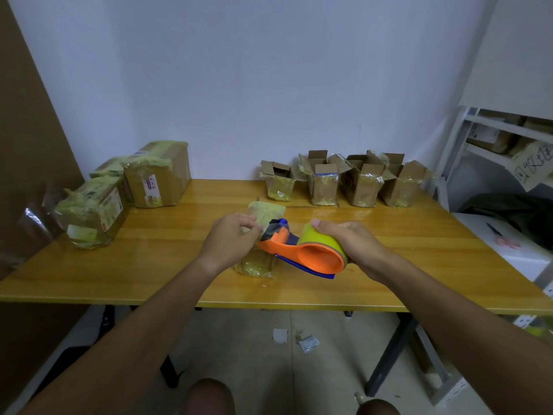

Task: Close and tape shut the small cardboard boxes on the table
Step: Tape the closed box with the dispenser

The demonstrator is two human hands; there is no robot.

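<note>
- Two bare forearms rise from the lower corners of the frame toward its centre; no sleeves reach the wrists or forearms.
- Left hand (232,239), centre frame, carries no glove, ring or watch.
- Right hand (348,242), just right of centre, is likewise ungloved, its wrist unadorned.
- Two bare knees show at the bottom edge of the frame.

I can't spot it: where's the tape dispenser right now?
The tape dispenser is mid-table, gripped by the right hand, its nose against the small box the left hand holds.
</note>
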